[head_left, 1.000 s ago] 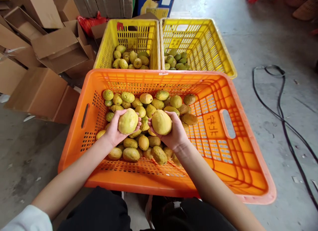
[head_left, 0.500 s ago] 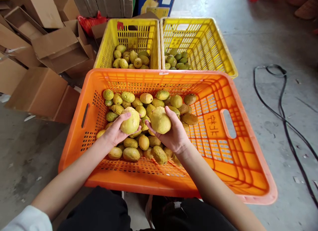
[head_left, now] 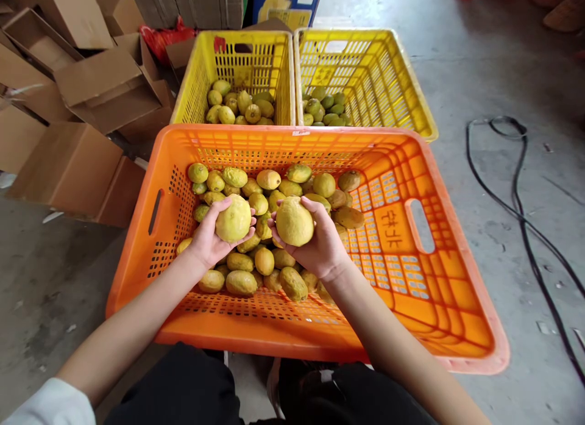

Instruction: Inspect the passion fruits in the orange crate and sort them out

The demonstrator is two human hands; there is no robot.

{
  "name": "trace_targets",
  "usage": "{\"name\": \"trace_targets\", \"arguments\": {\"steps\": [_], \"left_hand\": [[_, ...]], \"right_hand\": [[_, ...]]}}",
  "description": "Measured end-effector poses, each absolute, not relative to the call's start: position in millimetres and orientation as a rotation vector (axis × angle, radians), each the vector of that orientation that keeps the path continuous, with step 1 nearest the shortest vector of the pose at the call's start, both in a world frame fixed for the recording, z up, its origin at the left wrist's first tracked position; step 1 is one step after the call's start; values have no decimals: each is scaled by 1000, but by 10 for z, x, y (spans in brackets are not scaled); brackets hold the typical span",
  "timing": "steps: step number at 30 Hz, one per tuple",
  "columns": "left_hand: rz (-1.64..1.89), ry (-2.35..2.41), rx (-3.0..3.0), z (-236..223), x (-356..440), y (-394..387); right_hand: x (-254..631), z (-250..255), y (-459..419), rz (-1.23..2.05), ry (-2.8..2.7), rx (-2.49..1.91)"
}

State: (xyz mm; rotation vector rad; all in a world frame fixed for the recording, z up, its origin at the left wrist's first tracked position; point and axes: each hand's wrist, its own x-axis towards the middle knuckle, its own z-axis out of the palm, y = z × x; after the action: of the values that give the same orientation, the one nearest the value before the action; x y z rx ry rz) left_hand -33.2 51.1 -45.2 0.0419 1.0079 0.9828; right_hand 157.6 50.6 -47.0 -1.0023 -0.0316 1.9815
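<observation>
Head view. The surface is a bare grey concrete floor point(head_left: 493, 65), stained and littered with small scraps; a black cable point(head_left: 516, 199) loops across it at right. Flattened and open cardboard boxes point(head_left: 86, 96) are heaped at upper left, with a red bag point(head_left: 159, 38) behind them and a blue carton point(head_left: 283, 1) at the top edge.

Three crates stand on the floor: one orange crate point(head_left: 439, 303) directly before my knees, and two yellow crates side by side beyond it, touching its far rim. The left yellow crate point(head_left: 196, 89) holds about a dozen yellow-green fruits; the right yellow crate point(head_left: 388, 77) holds a smaller cluster of greener ones in its near left corner. The pile of fruit point(head_left: 274, 272) in the orange crate fills its left half; the count there is roughly three dozen, not exact.

I hold two fruits, one in each hand, above that pile. My left hand point(head_left: 208, 242) cups the left fruit point(head_left: 233, 217) from below, fingers curled round it. My right hand point(head_left: 322, 245) likewise wraps the right fruit point(head_left: 295, 221). The two fruits are just beside each other, not touching.

Compared with half a second ago, both fruits sit slightly higher, and the left one is turned further into my palm.
</observation>
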Motion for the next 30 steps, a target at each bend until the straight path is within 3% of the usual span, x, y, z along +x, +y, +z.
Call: {"name": "trace_targets", "arguments": {"steps": [22,30], "left_hand": [[1109,1047,70,-451,-261,488],[966,935,-138,-333,-273,523]], "right_hand": [[1543,-536,493,1892,-11,-1006],[1548,-616,513,1868,82,-870]]}}
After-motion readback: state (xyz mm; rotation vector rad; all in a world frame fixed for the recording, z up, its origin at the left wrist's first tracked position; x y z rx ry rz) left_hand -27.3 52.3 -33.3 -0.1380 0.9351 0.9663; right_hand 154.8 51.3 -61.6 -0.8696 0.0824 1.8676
